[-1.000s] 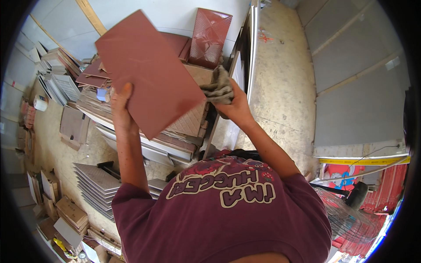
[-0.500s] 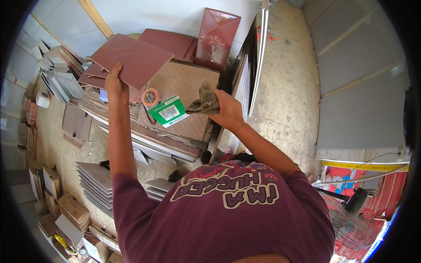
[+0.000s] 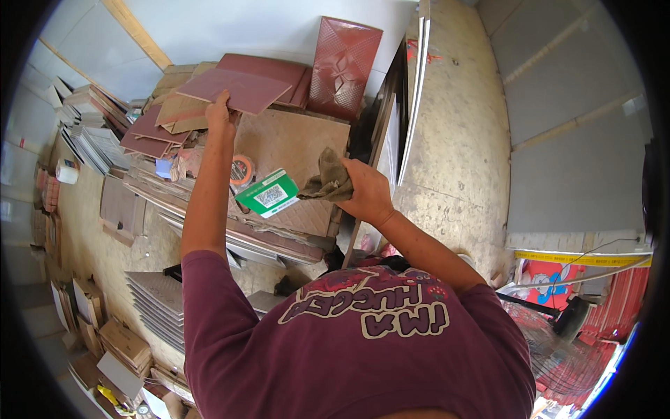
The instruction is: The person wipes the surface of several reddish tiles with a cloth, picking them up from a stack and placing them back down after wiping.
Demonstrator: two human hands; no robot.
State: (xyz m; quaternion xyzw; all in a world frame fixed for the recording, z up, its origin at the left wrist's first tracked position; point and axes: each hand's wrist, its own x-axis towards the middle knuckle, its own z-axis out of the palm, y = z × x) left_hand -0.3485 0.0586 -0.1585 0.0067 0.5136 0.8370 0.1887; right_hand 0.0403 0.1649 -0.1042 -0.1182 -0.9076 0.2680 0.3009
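Note:
My left hand (image 3: 220, 113) grips the near edge of a flat reddish-brown tile (image 3: 234, 89), which is tilted over the back of the stack. In my right hand (image 3: 367, 190) is a crumpled grey-brown cloth (image 3: 326, 176), held above the stack's right side. Between my arms, a green and white card with a square code (image 3: 269, 194) lies on the cardboard-topped stack (image 3: 293, 136). Beside the card is a roll of orange tape (image 3: 241, 170). More reddish-brown tiles (image 3: 150, 133) lie to the left of my left hand.
A glossy patterned red tile (image 3: 344, 68) leans on the wall behind the stack. Tall white-edged panels (image 3: 413, 98) stand to the right. Grey tiles (image 3: 157, 297) stand in a row on the floor at lower left, near several cardboard boxes (image 3: 124, 341). A fan (image 3: 558, 342) is at lower right.
My left hand has moved right and the tile it holds has swung right and tilted flatter, uncovering cardboard behind it. The right hand with the cloth has barely shifted.

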